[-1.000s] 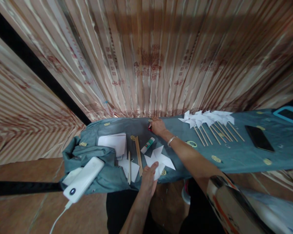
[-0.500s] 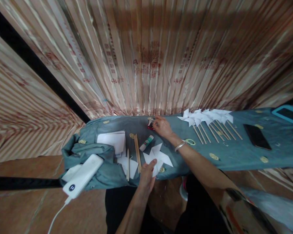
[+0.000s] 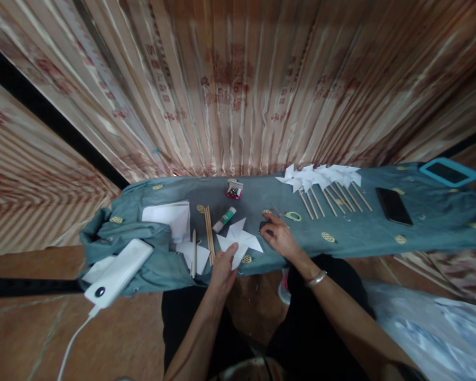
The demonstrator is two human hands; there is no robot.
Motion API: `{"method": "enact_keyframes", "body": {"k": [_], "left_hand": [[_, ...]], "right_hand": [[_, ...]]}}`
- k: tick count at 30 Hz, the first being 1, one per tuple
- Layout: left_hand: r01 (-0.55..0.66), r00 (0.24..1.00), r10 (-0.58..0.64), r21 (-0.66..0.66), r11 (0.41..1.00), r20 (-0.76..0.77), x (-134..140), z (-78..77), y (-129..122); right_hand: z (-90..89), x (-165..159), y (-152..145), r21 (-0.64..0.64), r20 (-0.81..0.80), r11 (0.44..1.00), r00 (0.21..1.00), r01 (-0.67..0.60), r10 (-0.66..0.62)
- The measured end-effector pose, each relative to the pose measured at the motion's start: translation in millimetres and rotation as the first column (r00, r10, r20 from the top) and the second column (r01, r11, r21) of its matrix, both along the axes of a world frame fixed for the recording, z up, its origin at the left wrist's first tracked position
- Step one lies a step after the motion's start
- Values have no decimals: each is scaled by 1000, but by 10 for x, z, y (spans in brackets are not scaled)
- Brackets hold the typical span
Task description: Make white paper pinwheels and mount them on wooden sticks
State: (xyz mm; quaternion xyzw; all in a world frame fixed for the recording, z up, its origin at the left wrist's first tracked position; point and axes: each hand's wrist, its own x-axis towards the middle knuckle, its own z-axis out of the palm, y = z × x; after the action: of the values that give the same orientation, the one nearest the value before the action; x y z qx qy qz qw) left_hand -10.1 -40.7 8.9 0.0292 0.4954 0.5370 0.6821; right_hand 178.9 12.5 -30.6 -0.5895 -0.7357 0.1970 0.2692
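My left hand (image 3: pixel 223 264) pinches the lower edge of a white paper pinwheel (image 3: pixel 240 241), its blades spread just above the cloth. To its right, my right hand (image 3: pixel 280 237) is bent low over the cloth, thumb and fingers together; whatever is between them is too small to make out. Scissors with a pale green handle (image 3: pixel 293 216) lie just beyond that hand. Farther back stands a small open red box (image 3: pixel 234 190) with tiny dark pieces inside. A glue stick (image 3: pixel 224 219) lies left of the pinwheel, near several thin wooden sticks (image 3: pixel 209 235).
On the grey-green cloth (image 3: pixel 341 248) lie finished pinwheels on sticks (image 3: pixel 325 180), a dark phone (image 3: pixel 394 206) and a blue-framed device (image 3: pixel 449 172). At left are stacked white paper (image 3: pixel 168 219), a pencil (image 3: pixel 194 254) and a white power bank (image 3: pixel 119 273) with its cable. A curtain (image 3: pixel 230 106) hangs behind.
My right hand has left the red box and come back toward me, to the right of the pinwheel. My left hand keeps hold of the pinwheel. The view has shifted slightly.
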Motion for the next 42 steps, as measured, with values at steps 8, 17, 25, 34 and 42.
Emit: {"method": "enact_keyframes", "body": {"k": [8, 17, 25, 34, 42], "left_hand": [[-14, 999, 14, 11, 1000, -50, 27, -18, -1], [-14, 999, 16, 37, 999, -47, 36, -28, -9], [-14, 997, 13, 0, 1000, -74, 38, -31, 1], [-11, 998, 13, 37, 999, -61, 31, -62, -5], [-8, 998, 7, -13, 1000, -66, 49, -27, -1]], "right_hand": [[145, 73, -86, 33, 107, 999, 994, 12, -15], [314, -121, 18, -114, 147, 993, 989, -16, 33], [360, -144, 31, -233, 220, 973, 974, 1, 51], [423, -164, -59, -243, 324, 969, 939, -34, 114], [436, -196, -141, -210, 392, 972, 902, -102, 180]]}}
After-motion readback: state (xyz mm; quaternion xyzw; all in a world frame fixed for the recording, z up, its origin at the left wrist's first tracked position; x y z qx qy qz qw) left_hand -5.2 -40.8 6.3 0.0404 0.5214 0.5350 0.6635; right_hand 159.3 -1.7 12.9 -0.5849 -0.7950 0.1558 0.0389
